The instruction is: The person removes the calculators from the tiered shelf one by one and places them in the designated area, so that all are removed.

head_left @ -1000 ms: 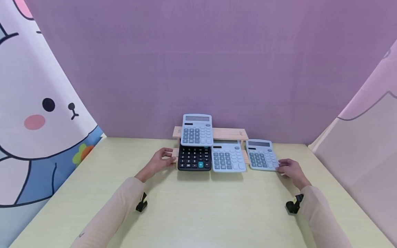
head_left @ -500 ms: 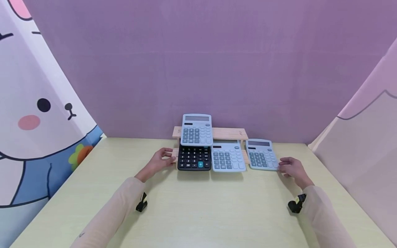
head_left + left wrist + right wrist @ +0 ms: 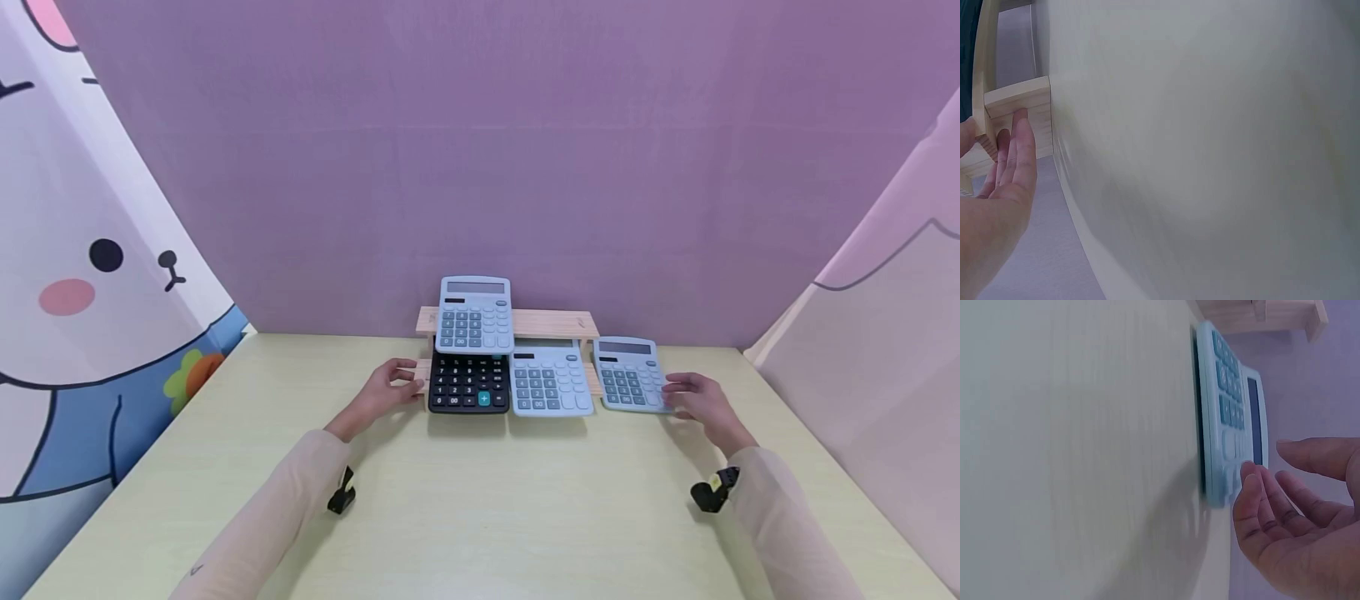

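Note:
My left hand (image 3: 381,392) grips the left end of the lower shelf of a small two-tier wooden rack (image 3: 555,322); in the left wrist view the thumb is on one side of the board and the fingers on the other. On the rack's upper shelf leans a light blue calculator (image 3: 476,315). Below it sit a black calculator (image 3: 469,383) and a second light blue calculator (image 3: 552,382), side by side. A third light blue calculator (image 3: 632,375) lies on the table right of the rack. My right hand (image 3: 705,407) hovers at its right edge, thumb apart from the fingers; contact is unclear.
The pale table (image 3: 480,508) runs back to a purple wall panel (image 3: 480,167) behind the rack. A cartoon-printed curtain (image 3: 97,333) stands at the left and a pink-and-white one (image 3: 892,358) at the right. Each wrist wears a small black camera (image 3: 341,492).
My right hand drew slightly away to the right from the table calculator, then came back left over its right edge. The left hand and the calculators stay in place.

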The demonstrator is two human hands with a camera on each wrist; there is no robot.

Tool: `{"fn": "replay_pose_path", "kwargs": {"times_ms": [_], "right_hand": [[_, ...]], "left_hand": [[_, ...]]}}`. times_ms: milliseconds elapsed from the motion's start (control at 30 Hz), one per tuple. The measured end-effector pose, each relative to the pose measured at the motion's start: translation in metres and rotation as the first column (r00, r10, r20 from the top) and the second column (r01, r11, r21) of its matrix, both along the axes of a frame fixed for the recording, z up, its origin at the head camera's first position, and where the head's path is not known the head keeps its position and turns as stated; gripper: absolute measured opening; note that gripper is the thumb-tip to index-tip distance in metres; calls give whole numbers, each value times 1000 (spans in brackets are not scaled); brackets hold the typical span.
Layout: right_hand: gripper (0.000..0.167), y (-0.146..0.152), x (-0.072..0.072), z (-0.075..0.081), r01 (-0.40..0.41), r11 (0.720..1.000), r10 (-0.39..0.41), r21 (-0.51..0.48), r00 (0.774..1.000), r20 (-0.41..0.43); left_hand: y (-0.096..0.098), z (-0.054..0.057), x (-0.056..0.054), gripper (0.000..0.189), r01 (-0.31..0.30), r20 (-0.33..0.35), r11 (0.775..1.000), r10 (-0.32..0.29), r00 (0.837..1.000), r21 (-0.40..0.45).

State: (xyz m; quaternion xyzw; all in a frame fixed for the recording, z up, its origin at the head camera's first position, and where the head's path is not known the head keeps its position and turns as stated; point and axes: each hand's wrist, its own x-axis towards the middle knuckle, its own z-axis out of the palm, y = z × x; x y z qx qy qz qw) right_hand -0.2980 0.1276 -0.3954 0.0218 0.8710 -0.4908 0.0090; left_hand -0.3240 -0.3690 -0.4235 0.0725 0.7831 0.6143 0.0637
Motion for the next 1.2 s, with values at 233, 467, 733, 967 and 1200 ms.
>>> {"fn": "replay_pose_path", "kwargs": {"times_ms": [233,467,733,967,1200], "right_hand": [[53,-16,0,2,-29,999,28,-39,1000,-10],[51,-36,1,9,-67,997,67,-45,998,6],[48,-57,-1,19,-128,990,128,-59,992,-2],[44,-73,-1,26,-174,982,173,-79,985,-13],[43,-90,-2,34,-237,970,236,-57,971,-32]], "left_hand": [[0,-1,0,51,2,2,1000,-2,1000,-5],[1,-1,0,51,-8,4,1000,8,1000,-16],[0,0,2,52,-5,-1,1000,5,1000,-17],[1,0,1,51,-5,1,1000,5,1000,-7],[1,1,0,51,-10,9,1000,10,1000,-11]]}}
